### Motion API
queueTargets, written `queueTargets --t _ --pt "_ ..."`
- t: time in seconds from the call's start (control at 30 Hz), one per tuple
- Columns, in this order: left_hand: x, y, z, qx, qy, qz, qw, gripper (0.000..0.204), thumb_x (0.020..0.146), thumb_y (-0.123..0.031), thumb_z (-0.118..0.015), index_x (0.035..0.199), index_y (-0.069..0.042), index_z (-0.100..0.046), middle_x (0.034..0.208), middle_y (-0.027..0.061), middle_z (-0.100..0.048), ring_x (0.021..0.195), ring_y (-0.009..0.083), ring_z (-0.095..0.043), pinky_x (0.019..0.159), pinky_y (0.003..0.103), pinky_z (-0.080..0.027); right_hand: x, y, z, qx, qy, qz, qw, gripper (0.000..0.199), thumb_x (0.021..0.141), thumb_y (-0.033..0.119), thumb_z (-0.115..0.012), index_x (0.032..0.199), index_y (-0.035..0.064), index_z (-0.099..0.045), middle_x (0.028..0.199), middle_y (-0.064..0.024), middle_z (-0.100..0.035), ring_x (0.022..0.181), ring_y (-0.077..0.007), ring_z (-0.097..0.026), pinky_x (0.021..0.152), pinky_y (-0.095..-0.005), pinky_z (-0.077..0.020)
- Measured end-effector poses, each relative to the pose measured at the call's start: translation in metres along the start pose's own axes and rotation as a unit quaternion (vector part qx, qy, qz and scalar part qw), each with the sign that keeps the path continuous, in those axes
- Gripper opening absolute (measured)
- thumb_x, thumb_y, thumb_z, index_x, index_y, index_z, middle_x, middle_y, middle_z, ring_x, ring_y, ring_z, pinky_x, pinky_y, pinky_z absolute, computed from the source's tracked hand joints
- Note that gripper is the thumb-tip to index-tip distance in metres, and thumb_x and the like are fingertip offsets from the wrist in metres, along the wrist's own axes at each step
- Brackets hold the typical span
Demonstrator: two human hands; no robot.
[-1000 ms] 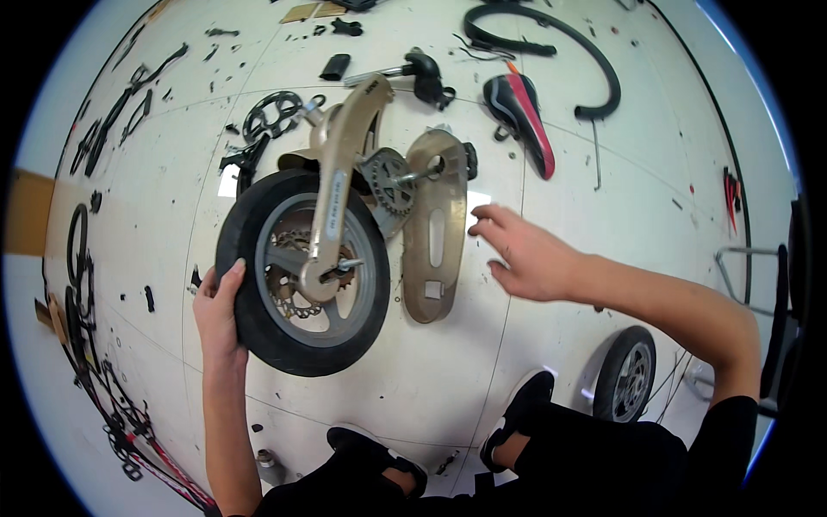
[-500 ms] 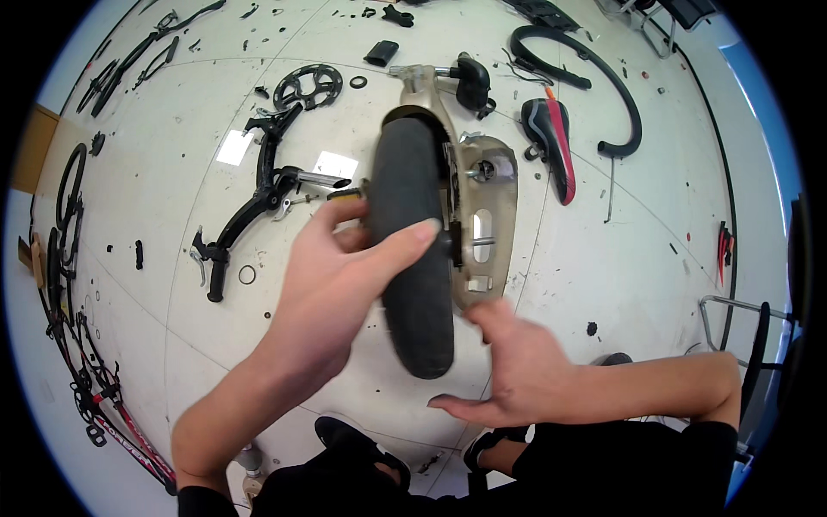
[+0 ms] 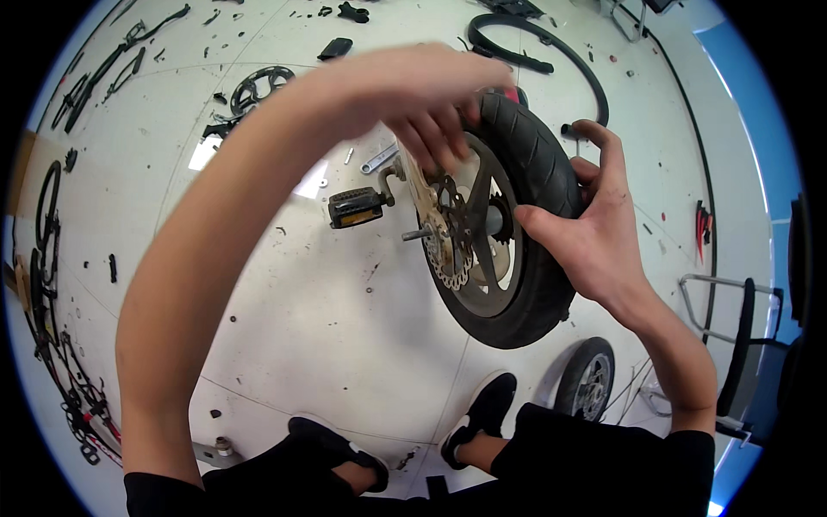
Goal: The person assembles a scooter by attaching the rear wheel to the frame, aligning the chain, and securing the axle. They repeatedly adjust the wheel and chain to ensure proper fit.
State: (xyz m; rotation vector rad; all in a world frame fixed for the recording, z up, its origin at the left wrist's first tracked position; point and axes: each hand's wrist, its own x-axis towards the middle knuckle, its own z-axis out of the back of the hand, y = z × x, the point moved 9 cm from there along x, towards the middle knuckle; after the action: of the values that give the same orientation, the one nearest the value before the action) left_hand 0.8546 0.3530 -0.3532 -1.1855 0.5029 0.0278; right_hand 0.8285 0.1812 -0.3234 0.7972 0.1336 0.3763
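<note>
A small wheel with a black tyre (image 3: pixel 536 164) is held up over the floor, its side turned toward me. On that side show dark spokes, a silver brake disc (image 3: pixel 452 258) and a projecting axle (image 3: pixel 417 234). A pale metal frame arm (image 3: pixel 420 194) runs beside the wheel, and a black pedal (image 3: pixel 355 208) on a crank sticks out to the left. My right hand (image 3: pixel 599 220) grips the tyre's right side, thumb in front. My left hand (image 3: pixel 431 99), slightly blurred, reaches across the top with fingers curled down over the wheel's upper side; its thumb is hidden.
Another small wheel (image 3: pixel 588 379) stands by my right foot. A curved black tube (image 3: pixel 594 77) and a chainring (image 3: pixel 263 84) lie farther off. Bicycle parts (image 3: pixel 65 362) line the left side. A chair (image 3: pixel 749 345) stands at right. Small parts are scattered around.
The wheel has swung from edge-on to side-facing and moved right. My left hand has gone up over its top, and my right hand has risen from below onto the tyre.
</note>
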Motion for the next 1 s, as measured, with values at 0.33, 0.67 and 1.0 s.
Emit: queueTargets --t 0.33,0.67,1.0 --pt "-0.022 0.066 -0.031 0.221 -0.404 -0.325 0.826 0.032 0.093 -0.023 -0.054 0.095 0.009 -0.056 0.102 0.0256 -0.058 0.101 0.0384 -0.058 0.086 0.044 -0.051 0.012 -0.001 0.002 0.032 0.009 -0.003 0.999 0.081 0.064 0.011 -0.073 0.136 -0.0006 -0.037 0.098 -0.0171 -0.067 0.086 -0.0208 -0.068 0.080 -0.0310 -0.0539" --pt "-0.025 0.085 -0.039 0.175 -0.356 -0.276 0.876 0.039 0.095 -0.020 -0.050 0.114 0.014 -0.050 0.125 0.0313 -0.050 0.117 0.0451 -0.051 0.100 0.046 -0.043 0.017 0.023 -0.013 -0.005 0.069 0.062 0.996 0.081 0.061 0.009 -0.069 0.138 -0.0005 -0.046 0.093 -0.0136 -0.069 0.085 -0.0186 -0.069 0.081 -0.0285 -0.0536" --pt "-0.020 0.081 -0.044 0.210 -0.282 -0.249 0.902 0.038 0.095 -0.016 -0.048 0.114 0.017 -0.048 0.128 0.0338 -0.047 0.126 0.0441 -0.045 0.107 0.045 -0.039 0.038 0.018 -0.010 -0.033 0.069 0.003 0.997 0.082 0.059 0.013 -0.072 0.135 -0.0042 -0.048 0.093 -0.0170 -0.069 0.080 -0.0203 -0.069 0.078 -0.0295 -0.0542"
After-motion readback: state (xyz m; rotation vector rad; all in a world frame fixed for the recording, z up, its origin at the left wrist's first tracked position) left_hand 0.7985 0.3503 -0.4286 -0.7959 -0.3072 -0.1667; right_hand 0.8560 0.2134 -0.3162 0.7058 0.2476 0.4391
